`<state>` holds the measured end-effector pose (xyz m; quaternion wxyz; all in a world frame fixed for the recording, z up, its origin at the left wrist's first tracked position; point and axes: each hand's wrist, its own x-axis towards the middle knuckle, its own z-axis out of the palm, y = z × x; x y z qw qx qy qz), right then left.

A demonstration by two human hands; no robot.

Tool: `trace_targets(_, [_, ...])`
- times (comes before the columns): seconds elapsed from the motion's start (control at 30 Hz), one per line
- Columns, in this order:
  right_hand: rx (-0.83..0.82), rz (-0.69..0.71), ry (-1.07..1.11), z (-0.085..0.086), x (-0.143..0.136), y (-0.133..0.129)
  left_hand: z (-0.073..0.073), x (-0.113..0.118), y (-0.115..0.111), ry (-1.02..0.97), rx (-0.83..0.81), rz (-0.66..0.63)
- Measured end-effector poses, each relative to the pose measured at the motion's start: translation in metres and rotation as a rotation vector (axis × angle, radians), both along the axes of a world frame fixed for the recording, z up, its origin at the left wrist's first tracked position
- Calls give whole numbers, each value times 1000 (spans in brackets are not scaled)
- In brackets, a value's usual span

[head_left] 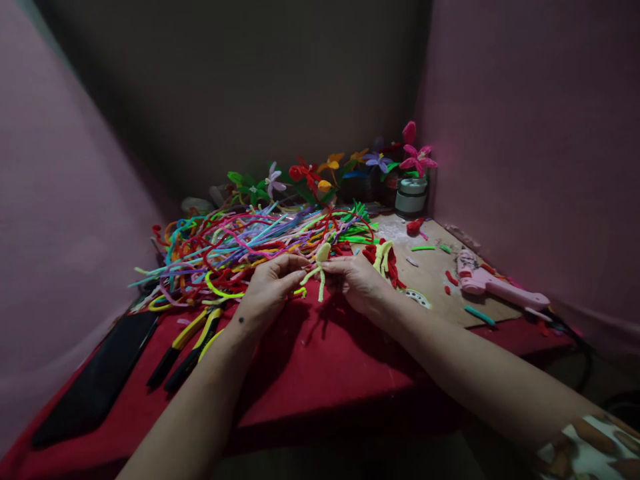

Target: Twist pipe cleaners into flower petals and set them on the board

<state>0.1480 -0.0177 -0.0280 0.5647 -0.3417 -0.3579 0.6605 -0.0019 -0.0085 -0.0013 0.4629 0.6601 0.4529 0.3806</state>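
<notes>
Between my hands, above the front of the red-covered table, is a pale yellow pipe cleaner piece [323, 252] with a rounded loop on top and two loose ends hanging down. My right hand [353, 277] pinches it near its middle. Just to its left, my left hand [275, 283] is closed, thumb and forefinger together close to one loose end; whether it grips that end is hard to see. More pale yellow bent pieces [383, 257] lie beside red ones [393, 267] right of my right hand.
A heap of coloured pipe cleaners [240, 240] spreads behind my hands. Yellow-black pliers [187, 343] and a black phone-like slab [97, 380] lie left. A pink glue gun [500, 283] rests on a board [435, 267] at right. Pipe cleaner flowers [419, 159] stand behind.
</notes>
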Motion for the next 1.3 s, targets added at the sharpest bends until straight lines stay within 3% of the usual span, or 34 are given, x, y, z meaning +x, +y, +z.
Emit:
trace_targets(0.2, [-2,-23,7,1,-1,-2,1,4,-3,-56,-13,-80])
trace_targets(0.43, [21,1,-1,-2,-2,0,-3,7,-6,-68,30,53])
trace_targets(0.73, [93,-38,-51,-5,-3,-1,-7,5,-4,-61,-2,-9])
trace_targets(1.1, [116,-99,-298,0,-4,-3,-7,8,-5,65,22,47])
trace_targets(1.3, [65,-19,-185,1,-3,-3,-7,6,-2,36,14,50])
